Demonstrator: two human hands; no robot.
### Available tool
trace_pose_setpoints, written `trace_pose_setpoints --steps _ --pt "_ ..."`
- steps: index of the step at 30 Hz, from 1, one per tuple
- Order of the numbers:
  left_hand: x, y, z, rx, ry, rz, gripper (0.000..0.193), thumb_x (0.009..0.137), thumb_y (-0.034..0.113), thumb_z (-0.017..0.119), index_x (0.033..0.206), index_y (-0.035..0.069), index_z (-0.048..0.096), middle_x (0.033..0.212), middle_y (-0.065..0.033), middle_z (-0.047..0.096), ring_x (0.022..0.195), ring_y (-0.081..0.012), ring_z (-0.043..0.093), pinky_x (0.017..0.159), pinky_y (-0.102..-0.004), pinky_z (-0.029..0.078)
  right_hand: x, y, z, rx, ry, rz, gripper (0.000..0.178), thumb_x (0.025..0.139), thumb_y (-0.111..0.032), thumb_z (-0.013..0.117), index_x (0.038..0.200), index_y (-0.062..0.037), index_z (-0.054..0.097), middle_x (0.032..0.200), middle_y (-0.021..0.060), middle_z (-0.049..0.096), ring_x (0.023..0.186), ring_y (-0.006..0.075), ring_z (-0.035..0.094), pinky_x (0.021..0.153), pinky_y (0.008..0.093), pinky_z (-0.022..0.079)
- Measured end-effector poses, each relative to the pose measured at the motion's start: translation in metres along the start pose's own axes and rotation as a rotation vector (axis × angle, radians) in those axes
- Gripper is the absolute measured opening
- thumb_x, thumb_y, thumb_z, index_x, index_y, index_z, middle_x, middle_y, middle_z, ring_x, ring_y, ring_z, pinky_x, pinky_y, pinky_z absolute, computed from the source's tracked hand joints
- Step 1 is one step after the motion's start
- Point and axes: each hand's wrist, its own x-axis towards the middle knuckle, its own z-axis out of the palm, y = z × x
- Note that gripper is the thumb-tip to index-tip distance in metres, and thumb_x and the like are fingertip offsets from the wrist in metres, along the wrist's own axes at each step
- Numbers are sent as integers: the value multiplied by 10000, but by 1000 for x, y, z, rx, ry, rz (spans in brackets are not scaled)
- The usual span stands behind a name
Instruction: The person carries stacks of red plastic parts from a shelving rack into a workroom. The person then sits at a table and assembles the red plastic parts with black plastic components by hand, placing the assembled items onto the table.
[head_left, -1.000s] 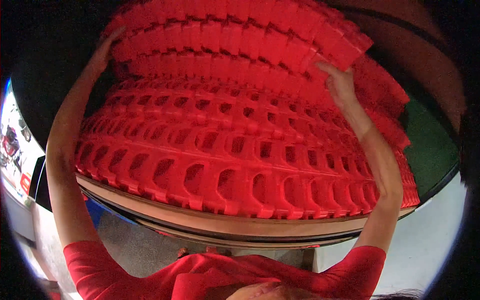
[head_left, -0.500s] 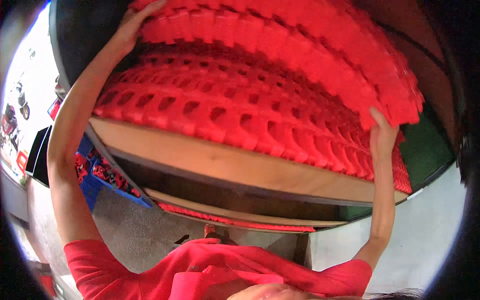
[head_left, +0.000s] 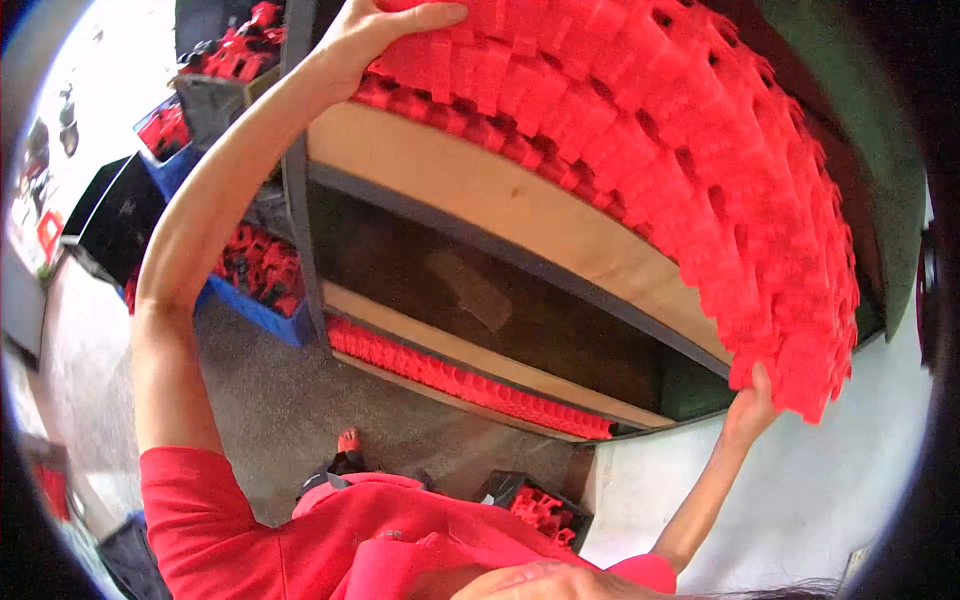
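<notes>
The person's two hands, left hand (head_left: 358,48) and right hand (head_left: 748,410), pinch opposite ends of a bright red, ridged, plastic-looking stack (head_left: 640,125), thumbs showing, most fingers hidden; it curves along a pale wooden shelf board (head_left: 480,180), its right end past the front edge in this view; the step in hand looks like two-handed handling of a flexible load; the next move calls for even support at both ends.

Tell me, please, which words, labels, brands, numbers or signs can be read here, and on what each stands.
None can be read.
Red shirt: a small dark mark, perhaps lettering, is too small and blurred to read.
Red parts: no legible text.
</notes>
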Motion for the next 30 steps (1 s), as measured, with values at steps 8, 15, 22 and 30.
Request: trace_pose_setpoints --steps 8,15,22,30 --pt "-168 78 -69 265 273 84 442 780 171 719 1170 15 581 1069 -62 663 976 -145 623 896 -306 460 -61 -7 -17 -5 -115 -58 651 779 67 641 1368 -17 377 1397 130 434 1253 302 435 1063 457 336" --pt "-333 161 -135 181 578 278 688 676 55 804 1283 17 483 1141 -42 620 1032 -128 585 902 -312 481 -113 -32 89 68 -313 -134 625 793 51 629 1365 16 379 1397 188 426 1245 339 436 1076 467 323" --pt "-488 233 -249 336 920 308 959 560 53 834 1391 26 357 1277 -72 532 1147 -157 521 975 -335 445 -178 -22 310 13 -787 -248 623 764 73 657 1339 30 420 1350 188 477 1194 333 488 1030 463 385" --pt "-648 352 -381 474 1253 393 1024 548 45 868 1411 37 318 1312 -87 507 1204 -192 495 1017 -366 426 -333 -112 575 388 -1009 -190 620 759 73 666 1330 36 429 1343 187 484 1182 330 498 1015 458 400"
